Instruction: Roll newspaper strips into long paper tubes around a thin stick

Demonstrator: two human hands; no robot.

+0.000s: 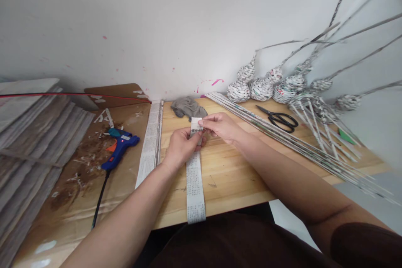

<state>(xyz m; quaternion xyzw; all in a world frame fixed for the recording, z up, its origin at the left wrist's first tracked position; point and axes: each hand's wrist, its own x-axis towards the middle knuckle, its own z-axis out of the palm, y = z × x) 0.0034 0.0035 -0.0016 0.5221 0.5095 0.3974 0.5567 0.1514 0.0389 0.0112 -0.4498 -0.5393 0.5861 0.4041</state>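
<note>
Wooden table (232,180), grey cloth (186,105) behind newspaper strip (194,180), scissors (272,116) beside paper sticks (266,126)

Newsprint strip (194,182), part. hidden by L hand (184,144); print too sm. to read. Paper stack (34,142) cut off, L edge.

A pale wooden worktop (232,176) stretched beneath the left grip (185,142) and the right grip (221,127). A newspaper strip (195,182) lay on it, running from the left grip to the near edge. Left of that grip sat a stack of newspaper strips (150,134), with a cardboard sheet (128,171) farther left. A crumpled grey cloth (186,106) rested just beyond both. Right of the right grip, thin paper rods (303,149) lay slantwise; past them were black-handled scissors (270,113), woven paper gourds (238,91) and loose paper sticks (317,127).
</note>
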